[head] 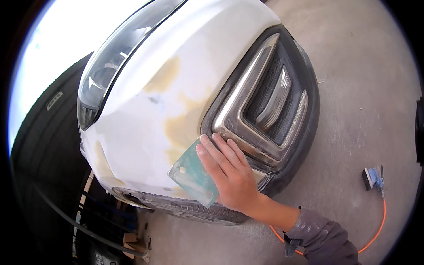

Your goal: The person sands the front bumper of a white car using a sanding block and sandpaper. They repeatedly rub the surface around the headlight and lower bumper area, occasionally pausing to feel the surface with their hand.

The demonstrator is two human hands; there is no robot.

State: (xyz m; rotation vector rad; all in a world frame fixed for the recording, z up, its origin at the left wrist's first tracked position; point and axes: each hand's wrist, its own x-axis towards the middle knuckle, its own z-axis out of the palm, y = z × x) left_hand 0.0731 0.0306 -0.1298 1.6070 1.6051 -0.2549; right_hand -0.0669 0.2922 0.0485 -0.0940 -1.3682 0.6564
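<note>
My right hand (pixel 230 179) holds a teal green sheet of sandpaper (pixel 195 172) with holes in it. The sheet lies against the white front bumper (pixel 132 145) of a car, near its wheel-arch edge. My fingertips touch the sheet and reach the corner of the dark fog lamp surround (pixel 207 121); my thumb is hidden. Tan patches of body filler (pixel 182 129) mark the bumper beside the sheet. Chrome-look trim (pixel 228 112) frames the fog lamp (pixel 276 102), and dust covers the surround. My left hand is out of view.
A blue sander (pixel 374 178) rests on the concrete floor (pixel 344 139), joined to an orange air hose (pixel 381 223) that passes behind my sleeve. The headlight (pixel 106 69) is at upper left. Below the bumper shows a tyre (pixel 198 212). A cardboard box (pixel 132 245) stands at lower left.
</note>
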